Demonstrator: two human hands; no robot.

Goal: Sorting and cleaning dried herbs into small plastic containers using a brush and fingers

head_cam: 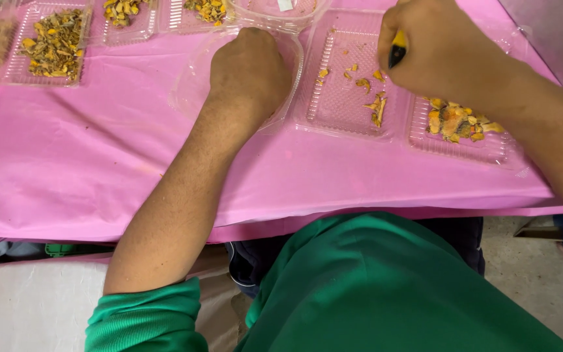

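A: Pink sheet (99, 150) under clear plastic trays. Right hand (447, 52) has its fingers clamped on a yellow-black tool (397, 51) above the middle tray (343, 104); orange-yellow scraps (376, 107) inside.

B: Left hand (250, 72)?

A: Fisted in the empty tray (193, 78); can't tell if it holds anything. I'd pin that tray flat, use short strokes. Filled trays (53, 42) far left, no labels.

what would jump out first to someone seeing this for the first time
The bright pink table cover fills the view, with clear plastic trays of yellow-orange pieces along its far edge. In the middle, the left hand rests fisted on a clear tray, while the right hand grips a yellow-and-black tool above another tray's scattered scraps.
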